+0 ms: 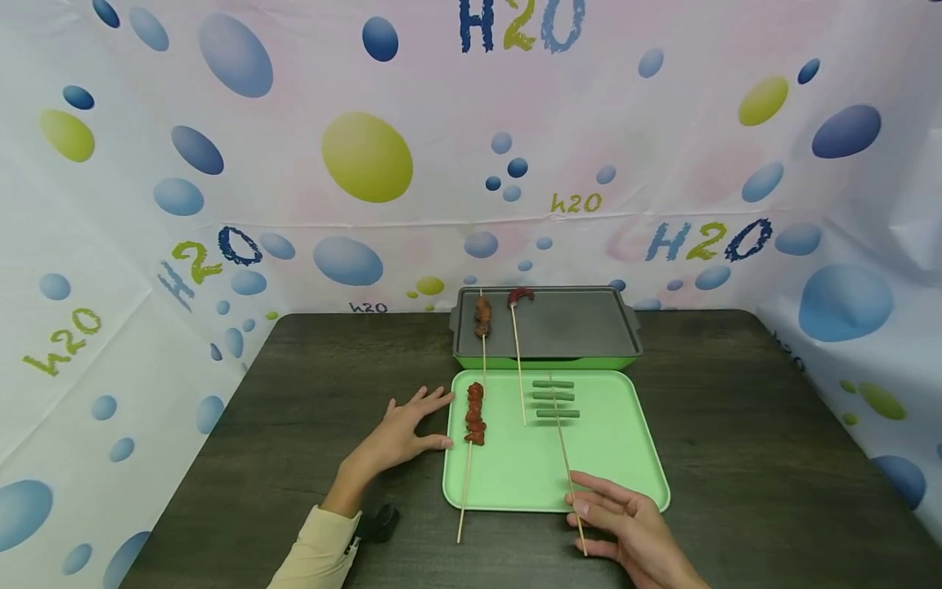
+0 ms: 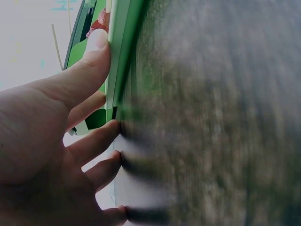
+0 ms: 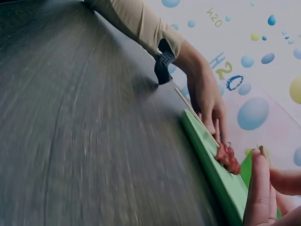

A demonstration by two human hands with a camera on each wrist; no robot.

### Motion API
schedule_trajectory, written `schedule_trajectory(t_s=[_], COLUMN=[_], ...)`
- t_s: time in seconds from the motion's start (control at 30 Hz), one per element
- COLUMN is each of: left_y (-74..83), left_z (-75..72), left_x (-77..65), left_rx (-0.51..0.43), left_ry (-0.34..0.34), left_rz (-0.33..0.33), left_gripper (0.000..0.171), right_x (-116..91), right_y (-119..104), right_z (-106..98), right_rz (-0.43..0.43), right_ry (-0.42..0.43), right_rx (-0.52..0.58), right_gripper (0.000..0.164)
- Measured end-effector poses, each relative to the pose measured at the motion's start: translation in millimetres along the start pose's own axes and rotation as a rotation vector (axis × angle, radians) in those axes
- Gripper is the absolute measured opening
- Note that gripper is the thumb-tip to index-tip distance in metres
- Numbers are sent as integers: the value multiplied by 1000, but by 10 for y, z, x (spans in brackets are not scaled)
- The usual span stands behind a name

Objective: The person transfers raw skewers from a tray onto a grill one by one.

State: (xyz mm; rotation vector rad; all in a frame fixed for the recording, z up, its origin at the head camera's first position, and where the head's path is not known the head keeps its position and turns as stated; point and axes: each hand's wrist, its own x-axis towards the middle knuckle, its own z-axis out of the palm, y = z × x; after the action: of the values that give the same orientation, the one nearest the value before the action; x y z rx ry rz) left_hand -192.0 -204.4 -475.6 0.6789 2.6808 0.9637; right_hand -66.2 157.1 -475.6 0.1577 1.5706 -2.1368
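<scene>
My right hand (image 1: pixel 625 519) pinches the lower end of a wooden skewer (image 1: pixel 565 454) between thumb and fingers. Three short green stalk pieces (image 1: pixel 558 414) are threaded crosswise near its upper end, over a light green tray (image 1: pixel 625 458). At the tray's left rim, my left hand (image 1: pixel 397 435) has its fingers spread. Its thumb (image 2: pixel 96 44) touches the rim in the left wrist view, while other fingertips reach down to the table. Beside that hand lies a skewer of red meat chunks (image 1: pixel 475 415), its stick extending past the tray's near edge.
Behind the tray stands a green grill with a dark plate (image 1: pixel 574 323). A brown meat skewer (image 1: pixel 482 317) and a skewer with a curled dark red piece (image 1: pixel 521 294) lie on it, their sticks reaching over the tray. Beneath everything is a dark wooden table (image 1: pixel 736 458).
</scene>
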Motion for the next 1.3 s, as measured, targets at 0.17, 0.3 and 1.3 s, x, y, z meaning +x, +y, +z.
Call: schedule_trajectory(t_s=[0.17, 0.3, 1.3], left_y=[-44, -59, -50], left_z=[-1, -8, 20], left_x=[-15, -32, 8], left_rx=[-1, -6, 3], left_ry=[1, 6, 5], left_rz=[-5, -6, 3], left_gripper=[78, 78, 80], right_x=[-9, 106, 1097], right_y=[-102, -243, -919], right_z=[-49, -33, -325], right_rz=[-40, -73, -183], right_ry=[71, 157, 122], right_rx=[-20, -24, -72], right_gripper=[39, 45, 58])
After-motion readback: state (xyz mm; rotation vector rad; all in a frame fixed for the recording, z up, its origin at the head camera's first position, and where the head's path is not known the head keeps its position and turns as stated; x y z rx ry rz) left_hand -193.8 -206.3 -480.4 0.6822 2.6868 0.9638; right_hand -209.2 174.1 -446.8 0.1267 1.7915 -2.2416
